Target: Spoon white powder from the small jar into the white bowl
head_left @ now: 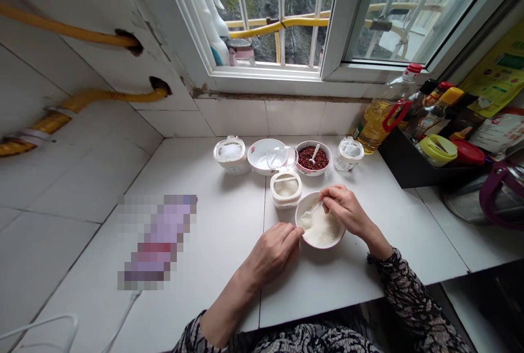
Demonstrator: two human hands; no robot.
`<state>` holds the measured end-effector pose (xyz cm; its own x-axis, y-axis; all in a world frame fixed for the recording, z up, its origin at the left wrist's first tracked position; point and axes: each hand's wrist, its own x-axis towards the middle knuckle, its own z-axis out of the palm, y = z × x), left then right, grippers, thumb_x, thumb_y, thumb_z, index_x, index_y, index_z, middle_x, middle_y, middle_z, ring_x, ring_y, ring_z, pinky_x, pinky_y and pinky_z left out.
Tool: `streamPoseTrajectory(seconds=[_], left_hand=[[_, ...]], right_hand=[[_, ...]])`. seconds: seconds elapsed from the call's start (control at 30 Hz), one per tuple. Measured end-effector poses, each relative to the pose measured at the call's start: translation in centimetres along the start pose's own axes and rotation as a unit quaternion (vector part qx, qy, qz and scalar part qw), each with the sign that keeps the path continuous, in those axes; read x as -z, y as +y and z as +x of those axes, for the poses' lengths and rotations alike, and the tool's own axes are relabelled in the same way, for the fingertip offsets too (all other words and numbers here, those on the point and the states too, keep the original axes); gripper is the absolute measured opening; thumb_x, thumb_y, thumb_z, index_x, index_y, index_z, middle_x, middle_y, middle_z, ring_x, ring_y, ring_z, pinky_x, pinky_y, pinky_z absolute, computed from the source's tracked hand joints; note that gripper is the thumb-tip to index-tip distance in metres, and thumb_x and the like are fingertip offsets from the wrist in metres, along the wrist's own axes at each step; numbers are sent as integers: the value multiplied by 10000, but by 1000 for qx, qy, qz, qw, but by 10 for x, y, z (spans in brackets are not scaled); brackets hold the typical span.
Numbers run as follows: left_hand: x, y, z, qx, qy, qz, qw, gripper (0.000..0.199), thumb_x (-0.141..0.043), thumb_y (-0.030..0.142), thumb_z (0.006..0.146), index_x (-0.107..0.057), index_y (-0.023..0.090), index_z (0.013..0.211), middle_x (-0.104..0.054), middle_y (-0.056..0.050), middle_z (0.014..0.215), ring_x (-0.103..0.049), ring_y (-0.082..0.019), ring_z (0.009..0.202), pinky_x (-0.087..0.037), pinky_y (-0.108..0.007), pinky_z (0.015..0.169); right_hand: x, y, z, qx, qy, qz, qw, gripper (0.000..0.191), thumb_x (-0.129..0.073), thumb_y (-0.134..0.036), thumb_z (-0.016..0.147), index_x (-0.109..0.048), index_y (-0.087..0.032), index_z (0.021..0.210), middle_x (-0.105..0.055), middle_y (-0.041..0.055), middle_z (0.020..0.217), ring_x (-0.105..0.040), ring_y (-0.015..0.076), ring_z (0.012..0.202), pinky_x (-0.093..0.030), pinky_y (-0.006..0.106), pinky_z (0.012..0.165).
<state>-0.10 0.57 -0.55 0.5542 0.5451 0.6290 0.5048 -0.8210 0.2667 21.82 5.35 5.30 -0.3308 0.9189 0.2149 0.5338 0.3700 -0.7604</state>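
Note:
A white bowl (300, 235) with pale granules (325, 230) in it stands on the counter in front of me. My right hand (341, 208) is pinched over the bowl, closed on the handle of a small white spoon (314, 214) whose head lies in the granules. Against the bowl's left rim, my left hand (276, 249) grips the edge between thumb and fingers. Just behind the bowl sits a square seasoning jar (285, 200) with its clear lid (282, 157) raised and pale contents inside.
Along the wall stand a jar of white grains (232, 159), a floral bowl (256, 159), a bowl of red peppercorns (311, 170) with a small spoon, and a clear jar (349, 156). An oil bottle (374, 124) and black condiment box (403, 165) are right. A pixelated object (164, 241) lies left.

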Motion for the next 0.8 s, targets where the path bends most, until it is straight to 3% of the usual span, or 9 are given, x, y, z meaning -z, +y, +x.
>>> streamPoseTrajectory(seconds=[0.13,0.27,0.5,0.67,0.8], left_hand=[[0,0,0,2,6,-4,1000,197,-364,74,997,-541,154,1030,-588,-28,753,-539,-164,646,-450,-287,595],[-1,0,-1,-1,11,-7,1000,192,-368,71,995,-538,149,1038,-593,-33,757,-537,-167,648,-453,-289,595],[-2,-1,-1,0,16,-6,1000,199,-368,68,988,-538,154,1044,-591,-28,751,-542,-164,638,-451,-288,587],[-2,0,-1,-5,13,-1,1000,197,-361,64,992,-534,146,1038,-603,-40,755,-552,-168,646,-468,-291,593],[-1,0,0,-6,12,5,1000,201,-360,60,990,-537,147,1029,-609,-40,752,-559,-168,648,-479,-290,599]], right_hand=[[3,2,2,-61,15,112,992,171,-495,-220,870,-620,-206,754,-584,-31,585,-554,151,630,-445,306,725],[3,5,4,-116,33,232,965,159,-557,-318,832,-642,-190,792,-568,-36,568,-520,133,567,-417,277,609],[0,-2,8,-118,93,305,941,188,-638,-378,825,-654,-191,842,-626,-19,607,-584,147,610,-488,305,673],[-11,-13,6,-46,163,241,956,149,-562,-350,938,-629,-217,940,-689,9,729,-655,170,707,-526,323,730],[-21,-13,9,104,181,29,977,143,-484,-224,988,-627,-233,979,-725,24,817,-670,186,787,-506,391,881]])
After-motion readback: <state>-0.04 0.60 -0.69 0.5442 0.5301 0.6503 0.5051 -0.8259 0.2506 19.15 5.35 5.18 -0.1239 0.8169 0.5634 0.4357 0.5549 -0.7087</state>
